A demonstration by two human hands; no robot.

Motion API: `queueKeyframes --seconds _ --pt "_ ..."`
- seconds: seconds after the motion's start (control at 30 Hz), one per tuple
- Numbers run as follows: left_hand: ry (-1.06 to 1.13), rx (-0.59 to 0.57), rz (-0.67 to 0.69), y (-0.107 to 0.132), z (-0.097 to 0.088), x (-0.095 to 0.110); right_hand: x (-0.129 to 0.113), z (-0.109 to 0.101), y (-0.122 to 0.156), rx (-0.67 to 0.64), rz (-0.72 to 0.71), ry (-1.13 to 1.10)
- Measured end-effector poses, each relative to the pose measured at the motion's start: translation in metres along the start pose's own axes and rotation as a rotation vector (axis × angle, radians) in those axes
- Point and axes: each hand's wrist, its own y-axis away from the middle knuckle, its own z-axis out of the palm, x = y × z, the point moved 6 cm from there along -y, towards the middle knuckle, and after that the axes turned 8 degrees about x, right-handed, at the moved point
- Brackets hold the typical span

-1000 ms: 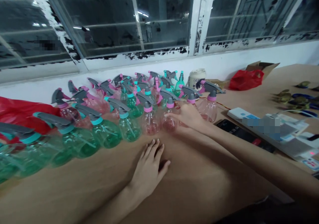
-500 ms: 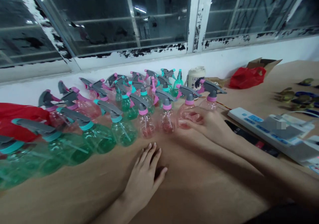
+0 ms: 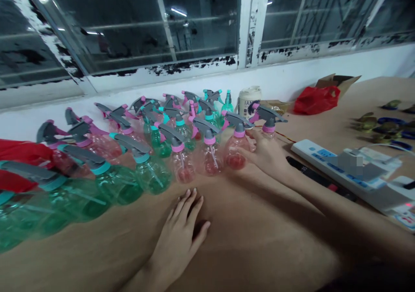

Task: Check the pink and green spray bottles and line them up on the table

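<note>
My left hand lies palm down on the brown tabletop, fingers stretched and thumb apart, holding nothing. Beyond it stand clear spray bottles with grey trigger heads. My right hand is at the right side of a pink spray bottle, its thumb apart from the fingers; the fingers are partly hidden behind the bottle. Just beyond that hand is another pink-collared spray bottle, its body mostly covered. Two more pink bottles stand to the left, one of them a pink spray bottle, then a green spray bottle.
Several more green and pink bottles fill the left and back. A white tub stands by the wall. On the right are a phone, a power strip with cables, a red bag and brass-coloured parts.
The view has shifted slightly, moving most things left. Against the pink bottle beside it, my right thumb has drawn back to the right. My left hand stays flat on the table.
</note>
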Motion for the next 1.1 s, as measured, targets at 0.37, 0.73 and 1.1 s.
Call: queueKeyframes --seconds 0.37,0.73,1.1 --pt "0.075 -0.005 -0.044 0.001 -0.001 -0.003 -0.004 0.011 -0.008 -0.085 0.005 0.104" --pt "0.248 0.007 -0.135 -0.004 -0.007 -0.001 -0.024 -0.031 0.049 -0.156 -0.021 0.009" --pt "0.762 0.028 -0.352 -0.004 -0.023 0.012 -0.102 -0.011 0.075 -0.372 -0.11 -0.321"
